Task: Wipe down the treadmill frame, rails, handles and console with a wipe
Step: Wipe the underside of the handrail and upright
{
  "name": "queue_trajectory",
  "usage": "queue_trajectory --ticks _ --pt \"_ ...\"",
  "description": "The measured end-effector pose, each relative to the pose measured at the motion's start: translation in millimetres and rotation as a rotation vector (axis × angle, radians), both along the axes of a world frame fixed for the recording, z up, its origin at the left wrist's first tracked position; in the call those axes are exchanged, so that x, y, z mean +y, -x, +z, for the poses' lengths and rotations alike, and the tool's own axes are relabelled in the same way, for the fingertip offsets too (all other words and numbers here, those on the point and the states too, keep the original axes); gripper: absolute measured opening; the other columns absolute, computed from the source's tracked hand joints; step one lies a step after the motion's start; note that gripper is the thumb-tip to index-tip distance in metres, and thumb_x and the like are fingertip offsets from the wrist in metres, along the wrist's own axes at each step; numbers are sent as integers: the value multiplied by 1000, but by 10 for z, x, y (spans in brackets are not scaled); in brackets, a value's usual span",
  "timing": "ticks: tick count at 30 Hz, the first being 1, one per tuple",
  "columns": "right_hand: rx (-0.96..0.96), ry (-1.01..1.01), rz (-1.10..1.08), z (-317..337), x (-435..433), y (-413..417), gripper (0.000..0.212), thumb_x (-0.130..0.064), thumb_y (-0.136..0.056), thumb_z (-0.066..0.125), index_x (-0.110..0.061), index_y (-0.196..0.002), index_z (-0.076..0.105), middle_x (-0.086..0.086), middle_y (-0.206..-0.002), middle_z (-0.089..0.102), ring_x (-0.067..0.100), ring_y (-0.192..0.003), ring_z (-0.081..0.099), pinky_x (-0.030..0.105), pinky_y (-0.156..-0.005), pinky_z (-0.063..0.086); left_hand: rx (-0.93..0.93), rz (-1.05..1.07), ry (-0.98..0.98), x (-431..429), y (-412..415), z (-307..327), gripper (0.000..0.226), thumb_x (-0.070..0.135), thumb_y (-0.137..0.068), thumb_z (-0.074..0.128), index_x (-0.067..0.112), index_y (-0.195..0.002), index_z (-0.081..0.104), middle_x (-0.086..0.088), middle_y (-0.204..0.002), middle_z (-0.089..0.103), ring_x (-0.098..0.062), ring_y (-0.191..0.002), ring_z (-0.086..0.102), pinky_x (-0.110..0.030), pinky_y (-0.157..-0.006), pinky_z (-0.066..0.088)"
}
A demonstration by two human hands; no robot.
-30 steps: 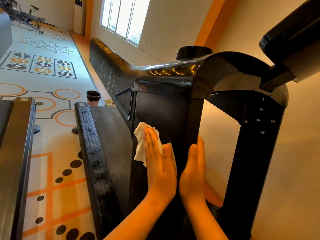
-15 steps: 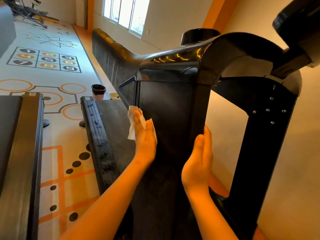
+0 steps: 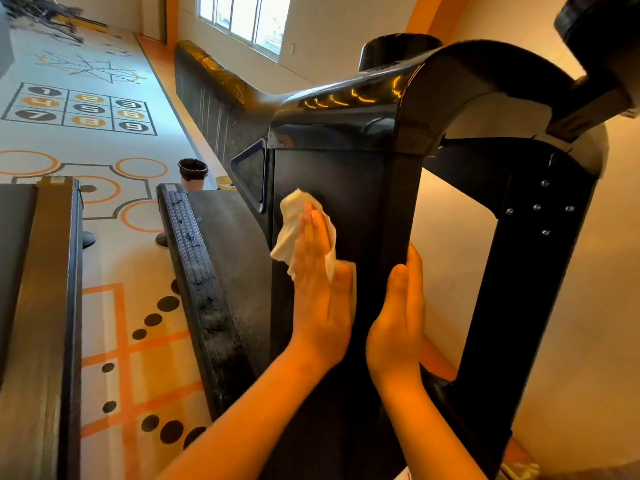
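Wipe (image 3: 294,223), white and crumpled, pressed against treadmill upright (image 3: 363,188) under flat left hand (image 3: 320,289), fingers straight. Right hand (image 3: 398,317) just beside, fingers straight, laid along upright's right edge. Dusty side rail (image 3: 197,271) at left.

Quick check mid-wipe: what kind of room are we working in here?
Most likely a gym: the treadmill upright being wiped, another machine's side rail alongside, and a numbered agility grid printed on the floor.

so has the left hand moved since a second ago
Yes. The left hand has slid the wipe up the upright: the wipe's top sat below the cutout's lower corner, and now reaches above it.
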State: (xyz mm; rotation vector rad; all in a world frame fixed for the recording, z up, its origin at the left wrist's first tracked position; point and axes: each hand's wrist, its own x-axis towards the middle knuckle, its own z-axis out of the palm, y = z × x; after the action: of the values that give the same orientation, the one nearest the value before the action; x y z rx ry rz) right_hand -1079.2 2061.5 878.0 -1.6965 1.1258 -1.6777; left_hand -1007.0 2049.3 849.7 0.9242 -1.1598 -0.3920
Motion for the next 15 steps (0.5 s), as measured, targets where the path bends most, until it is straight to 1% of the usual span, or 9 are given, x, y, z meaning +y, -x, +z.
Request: queue_trajectory --ticks 1,3,5,6,8,11,12,14,15 --pt "-7 6 -7 3 3 -5 35 -38 -96 31 -53 -127 29 -40 -134 30 -10 -134 27 1 -104 22 15 0 -6 -94 -69 3 70 68 -94 18 33 -150 -3 10 -161 -3 -4 -148 -3 -21 -119 2" --pt "-8 16 -11 -15 -7 -8 35 -39 -97 31 -51 -129 30 -36 -138 32 -10 -135 27 2 -104 23 53 -15 -25 -273 -218 -18 67 73 -90 19 43 -145 -5 22 -157 -5 -1 -147 -4 -28 -121 1" --pt "8 18 -13 -36 -15 -6 36 -41 -97 29 -48 -132 30 -26 -145 34 -7 -137 28 7 -109 24 95 -8 -41 -429 -353 -96 70 76 -88 20 44 -144 -6 31 -153 -6 3 -146 -4 -34 -121 1" --pt "14 15 -20 -42 -21 1 36 -42 -97 29 -48 -133 29 -24 -147 34 -7 -137 28 9 -110 24 119 -8 -62 -483 -393 -132 74 77 -87 21 41 -146 -6 29 -154 -5 3 -146 -3 -35 -121 1" --pt "23 8 -33 -46 -29 6 37 -42 -97 28 -47 -134 29 -23 -147 35 -7 -137 29 12 -112 24 179 -20 -133 -544 -433 -228 85 78 -86 25 32 -152 -3 16 -160 -1 -4 -148 2 -42 -122 4" --pt "39 -7 -42 -48 -23 4 44 -44 -97 27 -38 -141 28 -15 -151 35 -3 -138 29 21 -115 26 258 -37 -229 -488 -409 -398 86 70 -86 28 27 -154 -2 6 -162 2 -11 -149 6 -46 -122 8" --pt "39 -12 -42 -44 -17 4 45 -44 -97 27 -38 -142 28 -14 -151 35 -3 -138 29 22 -115 26 285 -45 -266 -450 -388 -466 89 71 -84 29 25 -154 0 2 -163 5 -14 -149 9 -47 -122 11" --pt "35 -23 -34 -38 -18 3 42 -45 -97 27 -41 -139 27 -17 -151 34 -5 -138 29 17 -114 26 345 -52 -353 -338 -325 -580 97 78 -79 32 25 -155 3 -3 -162 11 -18 -148 14 -50 -120 15" --pt "39 -29 -32 -36 -18 0 41 -45 -96 27 -43 -137 27 -19 -149 33 -7 -137 28 14 -113 25 358 -45 -377 -268 -268 -622 95 77 -78 31 29 -154 1 -2 -162 8 -17 -148 12 -50 -121 13"
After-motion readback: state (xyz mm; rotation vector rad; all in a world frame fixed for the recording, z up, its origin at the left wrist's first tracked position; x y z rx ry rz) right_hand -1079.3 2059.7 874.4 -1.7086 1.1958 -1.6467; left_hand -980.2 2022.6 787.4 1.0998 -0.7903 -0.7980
